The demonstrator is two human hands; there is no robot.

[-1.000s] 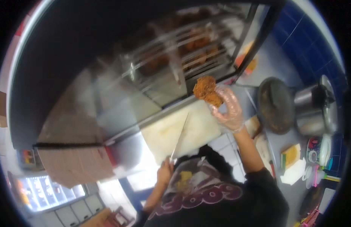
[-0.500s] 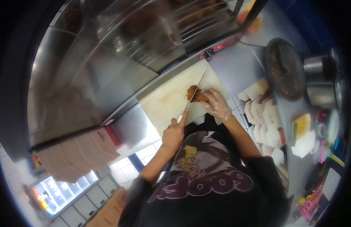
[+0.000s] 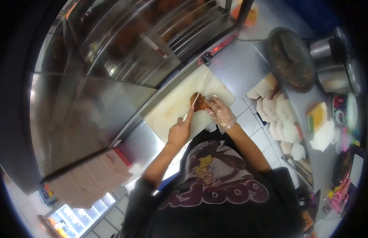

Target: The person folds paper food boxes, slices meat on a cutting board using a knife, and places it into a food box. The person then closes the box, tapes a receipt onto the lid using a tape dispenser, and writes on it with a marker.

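Note:
My left hand [image 3: 180,130] is closed around the handle of a long knife [image 3: 197,96], index finger stretched along its back. The blade lies across a piece of brown, crusty fried chicken [image 3: 195,104] on a white cutting board [image 3: 164,113]. In a clear plastic glove, my right hand [image 3: 222,114] grips the right end of the chicken, its fingers curled over the crust. Dark crumbs lie on the board around the piece. The underside of the chicken and how deep the blade sits are hidden.
A glass-fronted display cabinet [image 3: 112,87] with racks borders the board. Flat cartons [image 3: 88,178] are stacked at left. Open white boxes [image 3: 277,115] stand at right, near a dark stone mortar [image 3: 291,59] and a metal pot [image 3: 332,77]. A metal counter [image 3: 239,65] adjoins the board.
My left hand has slid the knife forward, bringing its fingers close to the chicken. My right hand still holds the piece. The whole view has shifted a little.

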